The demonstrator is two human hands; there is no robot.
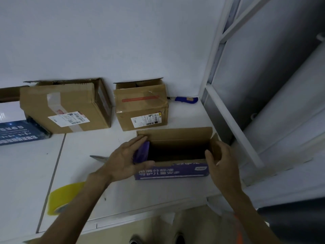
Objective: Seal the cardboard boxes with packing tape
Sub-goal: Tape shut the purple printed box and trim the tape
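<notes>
We see the purple box (173,170) standing open on the white table (123,191), near its right front part, the far brown flap up and the dark inside showing. Our left hand (125,161) lies against the box's left end, fingers spread and flat on the purple side flap (141,152), thumb at the front corner; it presses rather than clutches. Our right hand (221,159) curls around the right end flap (214,143), thumb on the inner face and fingers behind it, pinching the cardboard.

Just left of our left hand, the scissors' blades (99,157) poke out from behind the wrist. A roll of yellowish packing tape (61,199) rests nearer the front edge, partly hidden by our left forearm. Behind the purple box sit a small brown box (140,110) and, to its left, a large brown box (65,106), both against the wall with labels facing us. A blue-handled knife (184,99) lies beside the small one.
</notes>
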